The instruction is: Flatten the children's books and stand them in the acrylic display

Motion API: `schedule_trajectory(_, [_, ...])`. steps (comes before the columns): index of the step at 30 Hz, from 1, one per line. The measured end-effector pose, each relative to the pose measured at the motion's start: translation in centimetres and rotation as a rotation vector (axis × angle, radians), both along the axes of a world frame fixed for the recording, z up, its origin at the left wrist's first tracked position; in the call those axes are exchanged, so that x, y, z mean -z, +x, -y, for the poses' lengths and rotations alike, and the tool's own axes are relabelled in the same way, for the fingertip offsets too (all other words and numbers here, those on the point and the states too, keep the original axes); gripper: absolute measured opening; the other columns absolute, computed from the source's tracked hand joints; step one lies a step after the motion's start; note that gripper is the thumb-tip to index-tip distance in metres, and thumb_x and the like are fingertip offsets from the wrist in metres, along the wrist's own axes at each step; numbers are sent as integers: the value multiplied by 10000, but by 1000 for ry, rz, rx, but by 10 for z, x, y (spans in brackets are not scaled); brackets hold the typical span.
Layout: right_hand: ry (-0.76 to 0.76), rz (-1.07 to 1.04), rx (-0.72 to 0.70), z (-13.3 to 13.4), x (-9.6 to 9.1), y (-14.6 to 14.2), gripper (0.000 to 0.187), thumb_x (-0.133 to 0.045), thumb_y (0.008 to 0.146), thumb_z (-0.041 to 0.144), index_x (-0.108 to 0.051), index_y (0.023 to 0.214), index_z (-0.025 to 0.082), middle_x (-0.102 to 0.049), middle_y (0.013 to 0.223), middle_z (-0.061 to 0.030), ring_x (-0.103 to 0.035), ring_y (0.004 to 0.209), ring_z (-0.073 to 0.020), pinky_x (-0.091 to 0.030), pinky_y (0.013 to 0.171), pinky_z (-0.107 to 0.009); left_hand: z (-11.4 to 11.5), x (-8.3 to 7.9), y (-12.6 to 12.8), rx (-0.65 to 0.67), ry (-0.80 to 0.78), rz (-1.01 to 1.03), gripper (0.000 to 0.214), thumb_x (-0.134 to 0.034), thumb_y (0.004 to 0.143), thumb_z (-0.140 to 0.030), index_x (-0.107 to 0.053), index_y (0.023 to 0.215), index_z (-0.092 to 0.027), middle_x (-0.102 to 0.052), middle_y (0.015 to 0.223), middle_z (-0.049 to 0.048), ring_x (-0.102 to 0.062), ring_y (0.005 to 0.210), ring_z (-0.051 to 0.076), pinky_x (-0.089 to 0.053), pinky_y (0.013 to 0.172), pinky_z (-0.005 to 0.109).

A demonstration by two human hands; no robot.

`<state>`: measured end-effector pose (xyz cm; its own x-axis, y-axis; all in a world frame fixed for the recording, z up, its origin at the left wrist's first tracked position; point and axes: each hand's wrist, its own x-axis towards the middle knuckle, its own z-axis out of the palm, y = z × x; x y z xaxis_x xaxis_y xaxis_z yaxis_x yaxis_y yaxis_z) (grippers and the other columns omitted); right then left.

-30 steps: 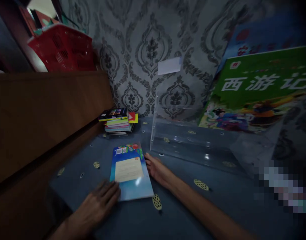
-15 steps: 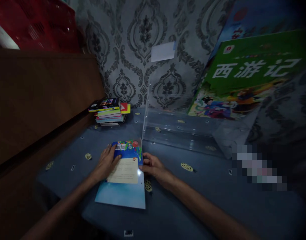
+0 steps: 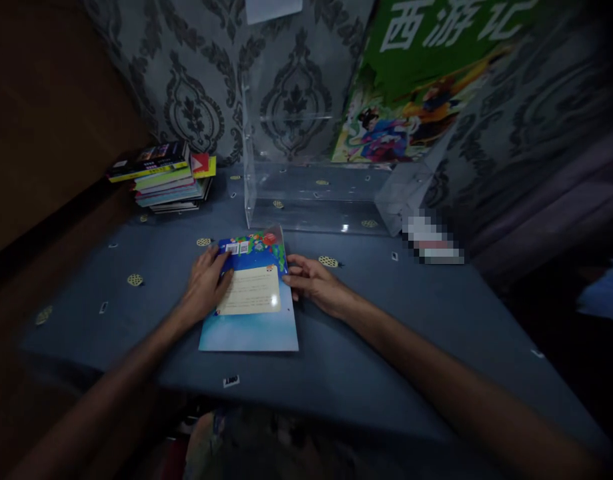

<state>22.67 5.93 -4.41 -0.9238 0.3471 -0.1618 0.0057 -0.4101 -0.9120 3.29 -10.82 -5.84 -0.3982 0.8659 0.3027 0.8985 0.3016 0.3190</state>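
A thin book (image 3: pixel 251 331) lies back cover up on the table, blue with a cream text panel, with a barcode and colourful drawings at its far end. My left hand (image 3: pixel 203 283) rests flat on its left side, fingers stretched over the cover and thumb apart. At the right edge, my right hand (image 3: pixel 313 283) has its fingers curled and its thumb against the book's border. The right fingertips are partly hidden.
A clear acrylic stand (image 3: pixel 311 217) stands behind the book, with a green picture book (image 3: pixel 401 100) in it at right. A stack of books (image 3: pixel 169 180) sits at the back left. The patterned blue tablecloth (image 3: pixel 366 333) covers the table; its front edge is near me.
My view has tilted downward and shifted right, so the table's front edge and my lap now show. Both hands stay at the book's sides, with little change in their hold.
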Motion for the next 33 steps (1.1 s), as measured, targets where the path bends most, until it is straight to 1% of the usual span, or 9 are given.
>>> schedule_trajectory(3, [15,-11,-14,-2,4,1,410,-837,636,281,-586,946,188,-649,708,48,-533,534,-74,-405,492,-198,1,-3,28,121,-24,-104,416,-389,994,-337,-530,1335,-145,-451,1491,170,-283,1459,337,-301,1143,604])
schedule_trajectory(10, [117,-73,-68,-4,12,1,382,-785,709,366,-571,969,187,-623,672,66,-544,481,-78,-440,474,-207,15,-18,89,537,-39,-82,413,-408,1013,-257,-469,1420,-223,-390,1539,145,-270,1473,276,-360,1142,539])
schedule_trajectory(14, [152,-85,-91,-5,14,2,401,-781,716,414,-553,958,189,-635,675,68,-540,452,-69,-435,456,-198,25,-25,95,624,-88,-59,396,-441,998,-217,-538,1370,-311,-380,1552,105,-271,1475,273,-288,1163,587])
schedule_trajectory(17, [147,-88,-95,-6,14,1,405,-777,723,442,-556,942,183,-640,678,56,-549,465,-68,-447,465,-194,28,-29,82,671,-89,98,354,-471,990,-238,-598,1305,-337,-445,1519,56,-328,1452,242,-299,1177,532])
schedule_trajectory(19, [133,-90,-90,-6,13,1,409,-776,729,450,-557,942,179,-646,691,45,-555,480,-69,-456,467,-191,28,-27,66,532,-38,220,342,-460,992,-271,-599,1303,-293,-491,1479,78,-405,1405,233,-364,1151,477])
schedule_trajectory(22, [118,-98,-96,-6,12,1,406,-774,745,445,-552,951,175,-651,706,38,-562,502,-67,-465,466,-180,24,-17,34,95,111,324,422,-488,958,-326,-528,1359,-202,-530,1414,149,-479,1334,280,-394,1115,512])
schedule_trajectory(24, [111,-106,-108,-6,12,1,418,-772,750,456,-548,964,174,-660,727,30,-574,521,-71,-474,465,-176,19,-11,15,-89,191,467,509,-561,894,-354,-494,1367,-177,-555,1383,153,-500,1310,302,-388,1114,522])
schedule_trajectory(28, [85,-105,-102,-8,14,2,478,-784,734,486,-535,1010,186,-668,745,26,-603,551,-93,-497,454,-185,9,-16,-2,-231,350,957,584,-692,776,-341,-507,1304,-172,-593,1358,144,-526,1303,296,-431,1095,412])
schedule_trajectory(33, [58,-133,-75,-8,16,3,521,-799,716,493,-538,1049,191,-669,758,25,-592,539,-84,-493,437,-173,11,-47,6,-384,354,1378,608,-793,650,-190,-550,1204,-130,-726,1102,150,-687,1073,299,-557,923,372])
